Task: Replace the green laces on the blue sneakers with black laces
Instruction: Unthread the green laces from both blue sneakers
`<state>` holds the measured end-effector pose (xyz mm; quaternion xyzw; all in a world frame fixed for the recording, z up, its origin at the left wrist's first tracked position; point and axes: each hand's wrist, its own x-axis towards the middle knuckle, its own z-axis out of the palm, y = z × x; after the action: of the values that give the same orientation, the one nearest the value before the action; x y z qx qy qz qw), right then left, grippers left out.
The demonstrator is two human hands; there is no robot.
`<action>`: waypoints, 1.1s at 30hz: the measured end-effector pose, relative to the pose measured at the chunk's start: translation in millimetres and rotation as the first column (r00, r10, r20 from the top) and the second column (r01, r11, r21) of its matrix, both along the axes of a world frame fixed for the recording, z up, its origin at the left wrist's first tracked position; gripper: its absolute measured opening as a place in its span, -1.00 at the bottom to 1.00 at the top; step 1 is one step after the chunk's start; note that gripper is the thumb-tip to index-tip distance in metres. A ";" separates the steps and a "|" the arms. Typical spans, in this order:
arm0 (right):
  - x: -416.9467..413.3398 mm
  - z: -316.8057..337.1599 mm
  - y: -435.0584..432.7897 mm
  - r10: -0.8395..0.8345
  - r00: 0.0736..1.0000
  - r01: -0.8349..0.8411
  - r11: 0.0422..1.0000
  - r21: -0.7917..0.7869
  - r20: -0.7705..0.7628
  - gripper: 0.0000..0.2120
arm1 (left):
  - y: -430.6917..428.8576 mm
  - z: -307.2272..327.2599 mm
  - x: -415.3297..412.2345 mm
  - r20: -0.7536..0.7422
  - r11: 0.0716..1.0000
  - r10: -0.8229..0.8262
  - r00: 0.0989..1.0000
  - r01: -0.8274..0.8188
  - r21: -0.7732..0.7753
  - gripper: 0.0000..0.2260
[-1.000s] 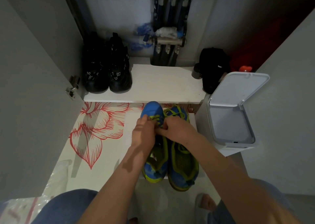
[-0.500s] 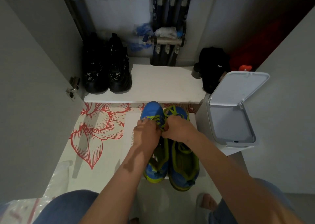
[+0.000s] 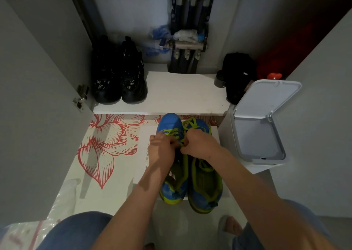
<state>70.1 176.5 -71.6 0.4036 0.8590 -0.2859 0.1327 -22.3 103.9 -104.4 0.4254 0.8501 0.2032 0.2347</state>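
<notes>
Left hand [image 3: 162, 150] and right hand [image 3: 200, 145] both pinch the lime-green fabric lace [image 3: 172, 132] of the left-of-frame blue mesh sneaker [image 3: 169, 122] at frame centre, its long axis running up-frame, toe beyond both hands

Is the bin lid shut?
No, the lid is tipped up and back off the bin.

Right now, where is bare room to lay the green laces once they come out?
The white shelf is bare between the black shoes and the black bag. The flowered mat left of the blue sneakers is free. Crowded: the bin stands close on their right; left hand and right hand pinch the green laces.
</notes>
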 end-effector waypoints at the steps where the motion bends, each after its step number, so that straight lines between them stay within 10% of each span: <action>1: 0.4 -0.3 0.4 -0.001 1.000 0.001 1.000 -0.004 0.000 -0.61 | -1.0 1.4 -1.2 0.227 0.973 0.167 0.959 -0.197 0.118 -0.80; 4: 1.9 -0.9 0.9 0.020 1.000 -0.020 1.000 -0.013 0.002 -0.59 | 2.9 15.8 -21.0 0.844 0.579 0.403 0.354 -0.813 0.064 -0.75; 7: 2.3 -1.5 1.7 0.020 1.000 -0.020 1.000 -0.019 -0.008 -0.57 | 7.7 23.5 -38.3 0.938 0.433 0.344 0.039 -0.893 -0.122 -0.81; 9: 1.4 -1.7 2.1 0.012 1.000 -0.013 0.999 -0.033 -0.015 -0.57 | 8.6 24.6 -35.0 0.868 0.592 0.424 0.259 -0.805 -0.049 -0.82; 12: 1.3 -2.9 2.4 -0.007 1.000 0.006 0.999 -0.051 -0.026 -0.57 | 3.1 14.3 -13.9 0.274 0.948 0.262 0.925 -0.300 0.107 -0.76; 16: 1.2 -4.9 4.1 -0.025 1.000 0.025 0.998 -0.053 -0.014 -0.60 | 0.4 12.1 -5.2 -0.071 0.986 -0.076 0.995 0.065 -0.151 -0.69; 21: 0.1 -5.0 5.0 -0.037 0.999 0.037 0.998 -0.052 0.017 -0.61 | 0.6 12.8 -20.1 0.211 0.997 0.054 0.976 -0.041 -0.064 -0.75; 24: 0.6 -4.8 4.6 -0.034 0.999 0.035 0.997 -0.071 0.010 -0.60 | 3.7 20.0 -26.5 0.713 0.792 0.459 0.531 -0.607 -0.058 -0.78; 26: 1.3 -4.8 4.6 -0.038 0.999 0.039 0.996 -0.074 0.010 -0.59 | 4.5 30.4 -32.2 0.888 0.554 0.450 0.092 -0.809 -0.197 -0.75; 28: 1.5 -4.8 5.0 -0.046 0.999 0.047 0.995 -0.088 0.009 -0.59 | 5.4 34.6 -39.9 0.954 0.443 0.286 -0.092 -0.870 -0.216 -0.72; 30: 1.2 -5.0 5.3 -0.056 0.998 0.056 0.993 -0.107 0.009 -0.60 | 6.1 34.9 -36.7 0.957 0.504 0.289 0.005 -0.851 -0.148 -0.73; 33: 0.8 -5.4 5.5 -0.062 0.998 0.063 0.992 -0.110 0.011 -0.61 | 3.0 21.4 -20.3 0.476 0.857 0.395 0.786 -0.502 0.117 -0.88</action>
<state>70.8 182.0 -77.0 0.4233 0.8283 -0.3352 0.1492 -42.7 106.9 -83.1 0.1782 0.8218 0.4433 0.3104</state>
